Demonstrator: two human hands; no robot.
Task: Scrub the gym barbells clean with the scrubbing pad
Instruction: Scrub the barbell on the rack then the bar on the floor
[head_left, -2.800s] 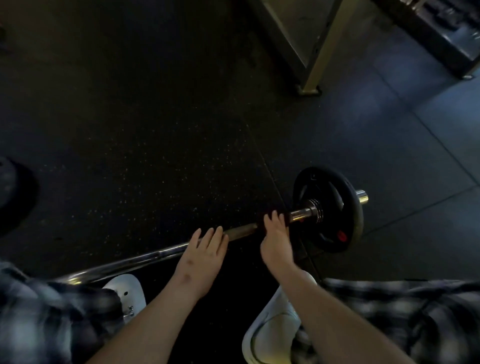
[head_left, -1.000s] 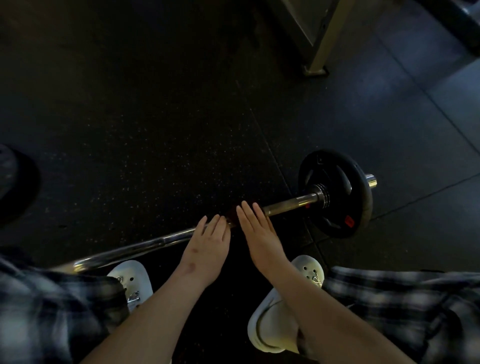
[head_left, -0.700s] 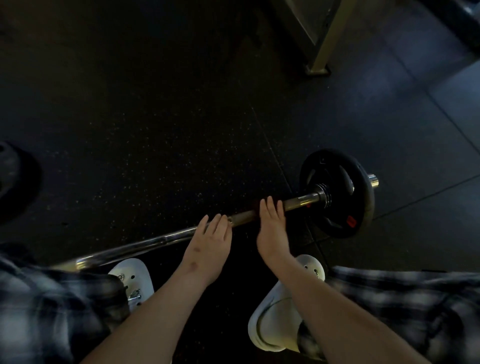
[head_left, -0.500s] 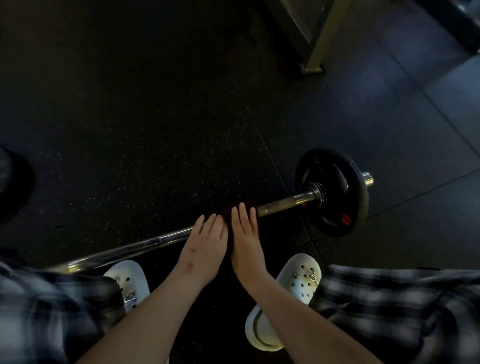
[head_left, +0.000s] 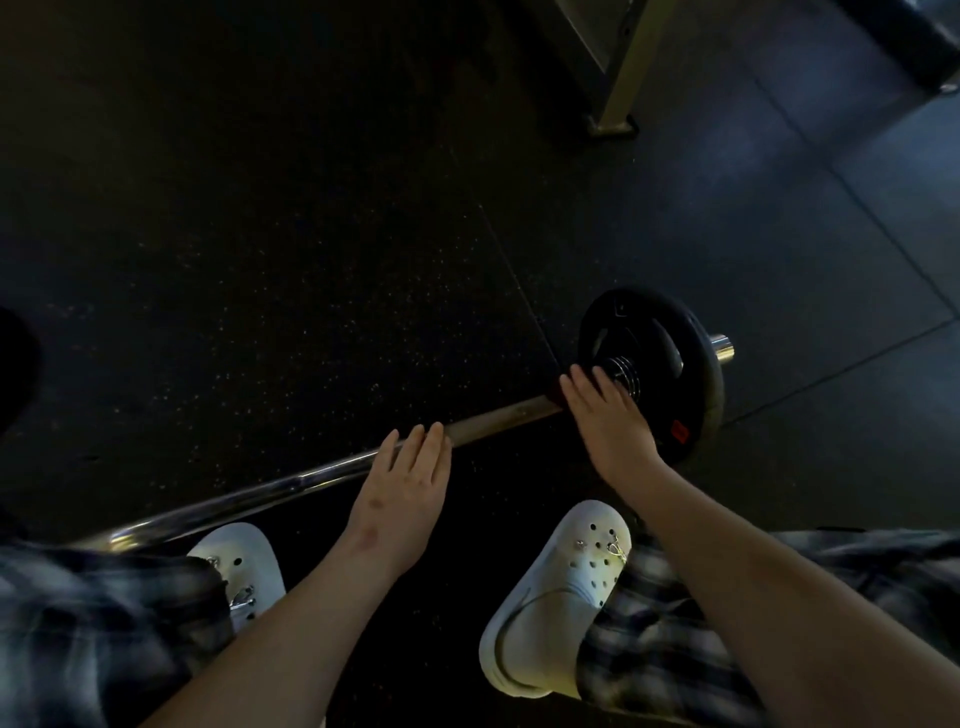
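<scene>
No legible text, barbell (head_left: 498, 413) label (head_left: 679, 431) blurred

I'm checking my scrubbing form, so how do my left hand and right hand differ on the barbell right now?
The left hand rests mid-shaft on the barbell; the right hand sits at the shaft's end, beside the spring collar and black weight plate. A dark edge, likely the scrubbing pad, shows under the right hand; nothing shows under the left hand. Both lie flat, palm down.
</scene>
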